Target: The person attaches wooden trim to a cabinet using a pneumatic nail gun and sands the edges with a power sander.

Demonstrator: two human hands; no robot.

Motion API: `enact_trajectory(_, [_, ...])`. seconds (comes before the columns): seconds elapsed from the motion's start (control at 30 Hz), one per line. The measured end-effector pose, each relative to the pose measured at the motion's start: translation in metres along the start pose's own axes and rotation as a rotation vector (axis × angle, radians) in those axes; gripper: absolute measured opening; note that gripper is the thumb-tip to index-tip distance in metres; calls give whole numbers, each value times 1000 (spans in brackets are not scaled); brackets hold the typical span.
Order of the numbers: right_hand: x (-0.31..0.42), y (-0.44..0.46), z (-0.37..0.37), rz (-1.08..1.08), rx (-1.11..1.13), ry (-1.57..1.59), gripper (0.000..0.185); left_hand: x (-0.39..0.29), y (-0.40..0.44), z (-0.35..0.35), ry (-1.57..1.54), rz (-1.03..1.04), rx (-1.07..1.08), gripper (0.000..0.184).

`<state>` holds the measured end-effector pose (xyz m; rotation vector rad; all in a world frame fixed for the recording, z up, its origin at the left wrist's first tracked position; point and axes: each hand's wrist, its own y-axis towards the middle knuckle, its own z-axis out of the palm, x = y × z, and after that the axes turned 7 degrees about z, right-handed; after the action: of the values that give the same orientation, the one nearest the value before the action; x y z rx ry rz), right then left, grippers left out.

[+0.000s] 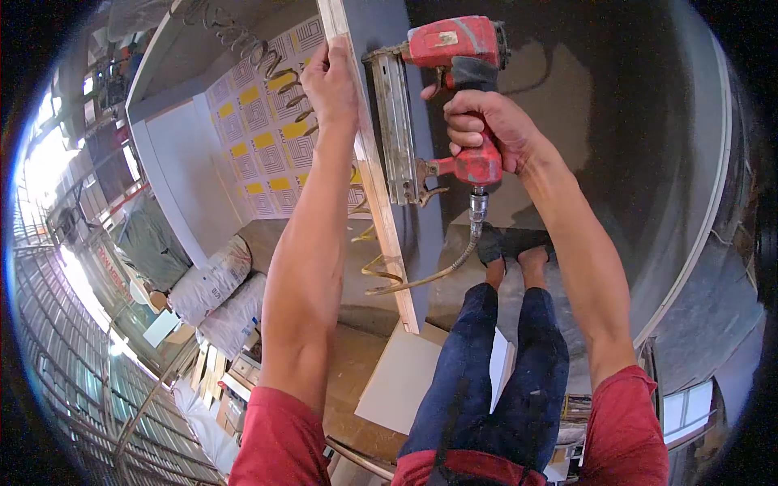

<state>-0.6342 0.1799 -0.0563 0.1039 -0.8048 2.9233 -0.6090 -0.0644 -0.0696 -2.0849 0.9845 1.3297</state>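
Note:
My right hand (496, 130) is wrapped around the grip of a red pneumatic nail gun (454, 42), its index finger near the trigger. The gun's long metal magazine (395, 130) runs alongside a pale wooden strip (382, 223), and its nose is close to the strip's upper part. Whether the nose touches the wood cannot be made out. My left hand (331, 87) is closed on the strip's edge near the top, left of the gun. A coiled air hose (438, 275) joins the gun's handle through a metal coupling (478, 202).
A large dark panel (559, 89) stands behind the gun. On the left is a cabinet-like frame with a patterned yellow-and-white sheet (267, 146). Stuffed white sacks (212, 283), a white board (401, 381) and wood offcuts (209, 373) lie lower down. The hose coils hang around the strip.

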Motion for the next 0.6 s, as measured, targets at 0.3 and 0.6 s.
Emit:
enact_trajectory(0.3, [-3, 0, -5, -27, -55, -38, 28, -13, -1, 6, 155, 131, -34, 32])
enact_trajectory(0.6, [-9, 4, -31, -15, -102, 26, 33, -32, -16, 13, 326, 248, 33, 34])
